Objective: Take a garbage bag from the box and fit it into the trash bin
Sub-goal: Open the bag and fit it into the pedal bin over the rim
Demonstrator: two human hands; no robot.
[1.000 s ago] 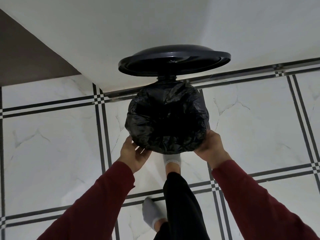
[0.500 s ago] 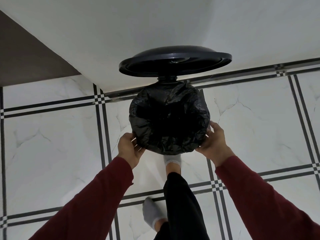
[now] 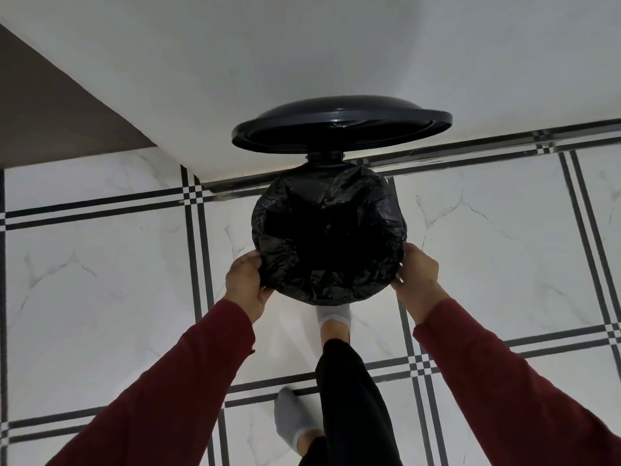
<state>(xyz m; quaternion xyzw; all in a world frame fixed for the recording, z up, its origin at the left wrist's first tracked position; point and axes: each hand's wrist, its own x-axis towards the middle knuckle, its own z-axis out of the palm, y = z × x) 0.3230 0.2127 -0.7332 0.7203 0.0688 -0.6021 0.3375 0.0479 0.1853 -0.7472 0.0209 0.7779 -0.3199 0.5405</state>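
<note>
A round trash bin stands against the white wall with its black lid (image 3: 341,131) raised upright. A crinkled black garbage bag (image 3: 327,235) lines the bin's mouth and folds over its rim, hiding the bin's body. My left hand (image 3: 247,282) grips the bag's folded edge at the near-left of the rim. My right hand (image 3: 416,280) grips the bag's edge at the near-right. One socked foot (image 3: 334,319) is tucked under the bin's front, where a pedal would be hidden. The garbage bag box is not in view.
The floor is white marble-look tile (image 3: 100,280) with black double lines. A white wall (image 3: 302,62) rises behind the bin, with a dark brown surface (image 3: 50,112) at far left. My other socked foot (image 3: 292,422) stands further back.
Both hands have moved up along the rim's sides, from under the bag's near edge to its left and right, curling onto the folded edge.
</note>
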